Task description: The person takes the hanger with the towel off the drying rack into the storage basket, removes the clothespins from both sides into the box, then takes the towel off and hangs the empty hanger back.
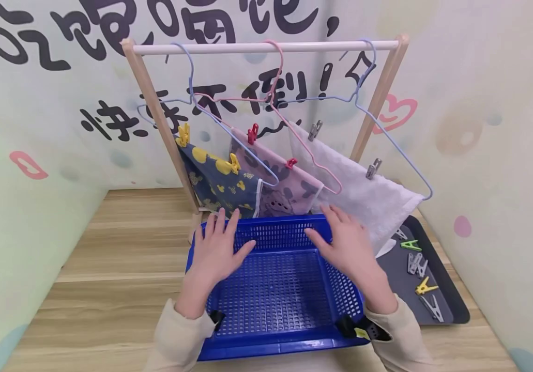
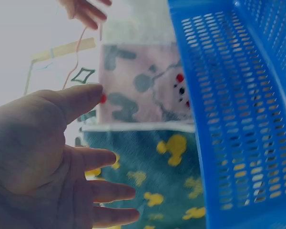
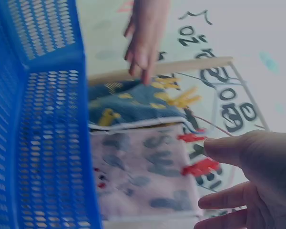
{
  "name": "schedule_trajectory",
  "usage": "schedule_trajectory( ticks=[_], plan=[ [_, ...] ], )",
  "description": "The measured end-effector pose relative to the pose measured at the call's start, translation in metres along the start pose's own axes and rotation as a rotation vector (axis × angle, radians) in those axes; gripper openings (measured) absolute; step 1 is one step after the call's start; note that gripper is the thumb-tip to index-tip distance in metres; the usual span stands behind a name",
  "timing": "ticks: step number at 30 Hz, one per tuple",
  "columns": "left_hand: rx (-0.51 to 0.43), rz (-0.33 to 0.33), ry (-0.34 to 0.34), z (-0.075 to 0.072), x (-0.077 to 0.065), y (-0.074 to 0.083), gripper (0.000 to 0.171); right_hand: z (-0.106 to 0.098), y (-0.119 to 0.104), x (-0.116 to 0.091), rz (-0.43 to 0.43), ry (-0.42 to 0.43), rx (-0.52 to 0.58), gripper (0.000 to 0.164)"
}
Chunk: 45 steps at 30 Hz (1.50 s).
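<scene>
Left hand (image 1: pixel 214 252), right hand (image 1: pixel 351 247) — both fingers-wide, nothing gripped — over the far corners of the blue basket (image 1: pixel 285 349), on the table (image 1: pixel 94 268) just in front of three hanging towels (image 1: pixel 280 178). My judgement: moving it well calls for an even hold on opposite sides, basket level, far rim (image 1: pixel 273 221) eased clear of the towels.

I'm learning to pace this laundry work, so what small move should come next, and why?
Probably draw the left hand and right hand back from over the blue basket. Neither appears to hold anything, no cloth shows in the basket, and the navy cloth, pink cloth and white cloth each already hang by two clips.
</scene>
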<state>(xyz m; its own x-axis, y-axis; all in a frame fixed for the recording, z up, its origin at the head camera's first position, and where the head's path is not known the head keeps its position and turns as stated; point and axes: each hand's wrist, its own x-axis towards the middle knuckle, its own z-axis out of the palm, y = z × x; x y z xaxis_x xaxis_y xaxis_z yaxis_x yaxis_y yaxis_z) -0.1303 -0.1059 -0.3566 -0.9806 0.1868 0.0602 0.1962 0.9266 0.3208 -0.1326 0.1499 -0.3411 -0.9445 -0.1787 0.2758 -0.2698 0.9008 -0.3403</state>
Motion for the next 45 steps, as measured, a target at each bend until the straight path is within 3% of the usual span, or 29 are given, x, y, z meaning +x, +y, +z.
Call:
schedule_trajectory(
  ticks=[5,11,15,20,25,31,38,45],
  plan=[
    [-0.044,-0.012,-0.003,-0.012,-0.008,-0.011,0.073,-0.020,0.013,-0.003,0.035,0.104,0.052,0.055],
    [-0.097,0.009,0.033,-0.022,-0.018,-0.031,0.069,-0.036,0.028,-0.003,0.045,0.343,0.054,0.046],
    [-0.132,0.049,0.077,-0.019,-0.023,-0.052,0.066,-0.041,0.039,0.000,-0.001,0.492,0.107,0.041],
    [-0.200,0.069,0.116,-0.012,-0.030,-0.078,0.060,-0.047,0.051,0.006,-0.047,0.614,0.189,0.032],
    [-0.280,0.043,0.094,-0.012,-0.036,-0.093,0.058,-0.051,0.062,0.012,-0.091,0.767,0.251,0.022],
    [-0.310,0.007,0.050,-0.011,-0.040,-0.100,0.055,-0.056,0.072,0.016,-0.067,0.909,0.270,0.023],
    [-0.389,-0.048,-0.045,0.011,-0.045,-0.114,0.049,-0.060,0.084,0.021,-0.009,0.978,0.234,0.025],
    [-0.602,-0.117,-0.093,0.026,-0.049,-0.121,0.042,-0.060,0.093,0.023,0.077,0.956,0.262,0.025]
  ],
)
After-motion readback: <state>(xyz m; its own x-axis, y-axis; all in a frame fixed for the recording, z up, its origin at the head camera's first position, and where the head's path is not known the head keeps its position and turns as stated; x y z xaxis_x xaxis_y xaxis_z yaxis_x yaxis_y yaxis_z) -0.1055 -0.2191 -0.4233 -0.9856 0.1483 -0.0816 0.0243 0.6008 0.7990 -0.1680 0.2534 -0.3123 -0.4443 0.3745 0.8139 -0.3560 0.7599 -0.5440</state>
